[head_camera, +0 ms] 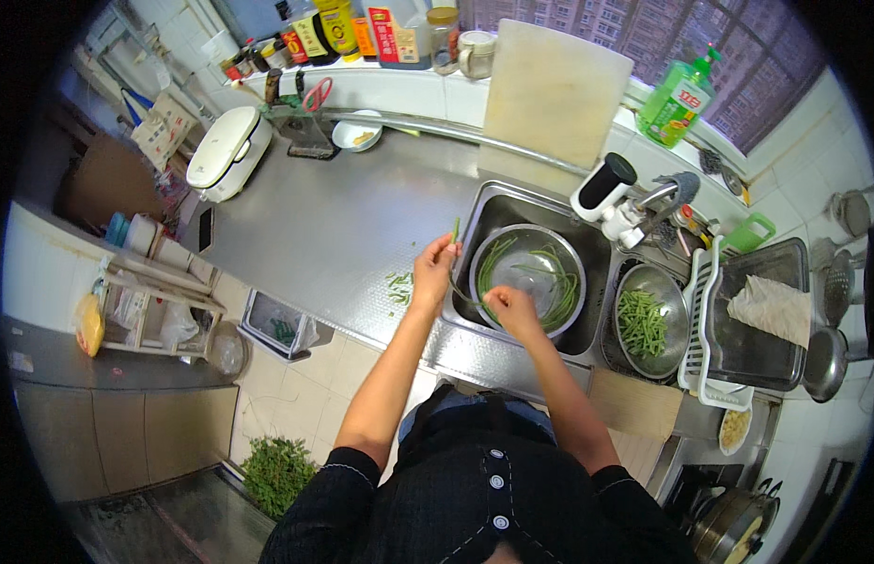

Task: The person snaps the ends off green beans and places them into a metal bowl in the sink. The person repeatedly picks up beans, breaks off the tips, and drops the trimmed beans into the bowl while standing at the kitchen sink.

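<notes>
My left hand [434, 268] is raised at the left edge of the sink, its fingers closed on a long green bean [456, 230] whose tip sticks up. The bean's lower part curves down toward my right hand [509, 309], whose fingers pinch near its other end over the rim of a steel bowl [582, 271]. Long green beans [568, 289] lie coiled in that bowl, which stands in the sink basin. Right of it, a steel colander [673, 303] holds short cut bean pieces [641, 324]. Small green scraps [400, 285] lie on the steel counter [324, 233] left of my left hand.
A faucet [631, 215] and a white-and-black device [603, 185] stand behind the sink. A white cutting board [557, 92] leans at the back. A white dish rack [701, 317] is at right. A phone [206, 229] and a white cooker [225, 155] are at left; a bin [278, 328] stands below.
</notes>
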`<move>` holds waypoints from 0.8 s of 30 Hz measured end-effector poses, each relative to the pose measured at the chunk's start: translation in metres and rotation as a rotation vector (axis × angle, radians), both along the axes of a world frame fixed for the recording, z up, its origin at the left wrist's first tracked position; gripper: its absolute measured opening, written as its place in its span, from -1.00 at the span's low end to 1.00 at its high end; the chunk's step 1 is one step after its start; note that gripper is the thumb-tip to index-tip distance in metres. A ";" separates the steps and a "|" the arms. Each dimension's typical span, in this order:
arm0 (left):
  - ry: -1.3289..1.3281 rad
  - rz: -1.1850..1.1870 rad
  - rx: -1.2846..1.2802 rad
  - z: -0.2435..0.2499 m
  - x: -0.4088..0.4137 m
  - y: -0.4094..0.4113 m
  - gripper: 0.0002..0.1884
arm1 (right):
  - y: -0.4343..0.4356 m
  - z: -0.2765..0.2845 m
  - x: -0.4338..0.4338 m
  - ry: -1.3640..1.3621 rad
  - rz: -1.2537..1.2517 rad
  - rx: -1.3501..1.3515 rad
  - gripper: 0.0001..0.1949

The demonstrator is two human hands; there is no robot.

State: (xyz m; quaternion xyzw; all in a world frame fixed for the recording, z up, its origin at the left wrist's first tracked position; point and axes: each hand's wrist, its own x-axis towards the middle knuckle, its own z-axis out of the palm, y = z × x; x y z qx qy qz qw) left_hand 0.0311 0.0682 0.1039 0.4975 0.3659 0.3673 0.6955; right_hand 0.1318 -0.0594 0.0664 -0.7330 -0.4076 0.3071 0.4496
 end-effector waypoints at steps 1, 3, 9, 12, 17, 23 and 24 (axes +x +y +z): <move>0.076 -0.039 0.076 -0.002 -0.012 0.015 -0.73 | -0.002 -0.008 -0.007 0.010 0.060 -0.034 -0.85; 0.143 -0.092 0.132 -0.002 -0.033 0.036 -0.74 | 0.011 -0.028 -0.029 0.004 0.194 -0.113 -0.81; 0.071 -0.085 0.123 0.012 -0.055 0.047 -0.83 | 0.061 -0.069 -0.077 0.204 0.225 -0.061 -0.67; 0.086 -0.103 0.130 0.006 -0.056 0.040 -0.85 | 0.070 -0.049 -0.069 0.375 0.213 -0.048 -0.54; 0.259 -0.243 0.464 0.009 -0.037 0.020 -0.88 | 0.055 0.016 -0.008 0.751 -0.095 -0.038 -0.56; 0.287 -0.352 0.947 0.025 0.012 -0.008 -0.83 | 0.015 0.063 0.033 0.789 0.028 0.095 -0.66; 0.284 -0.328 0.974 0.026 0.018 -0.013 -0.83 | 0.005 0.068 0.037 0.809 0.016 0.113 -0.69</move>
